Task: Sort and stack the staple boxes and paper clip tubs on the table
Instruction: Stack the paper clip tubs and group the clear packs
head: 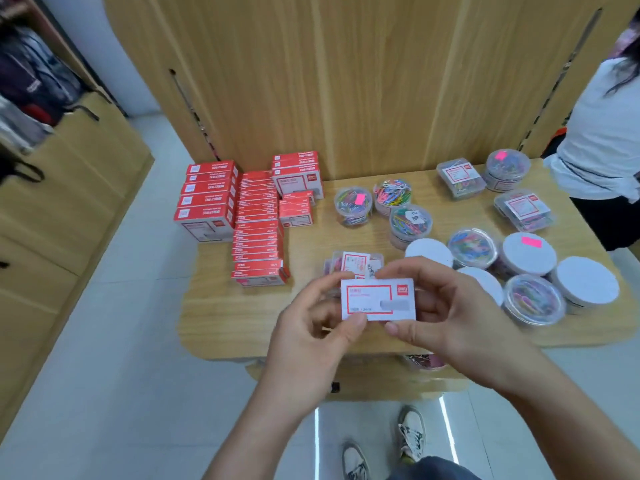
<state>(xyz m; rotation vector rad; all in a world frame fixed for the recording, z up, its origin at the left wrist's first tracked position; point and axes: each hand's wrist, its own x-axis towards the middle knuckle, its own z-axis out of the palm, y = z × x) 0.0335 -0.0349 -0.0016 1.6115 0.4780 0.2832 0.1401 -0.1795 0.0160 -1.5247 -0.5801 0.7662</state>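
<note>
Both hands hold a small white box with a red frame (378, 299) above the table's front edge. My left hand (318, 327) pinches its left end and my right hand (450, 313) grips its right end. Just behind it a clear rectangular clip box (353, 263) lies on the table. Red staple boxes stand in stacks at the left: a tall stack (207, 199), a long row of thin boxes (258, 230), and smaller stacks (298, 174). Round clear tubs of coloured paper clips (410, 223) cluster in the middle and at the right (533, 299), some with white lids up (530, 252).
The wooden table (249, 323) stands against a tall wooden panel (346, 81). Two clear rectangular clip boxes (459, 178) lie at the back right. A person in a white top (602, 143) stands at the right corner. Wooden cabinets (69, 202) line the left.
</note>
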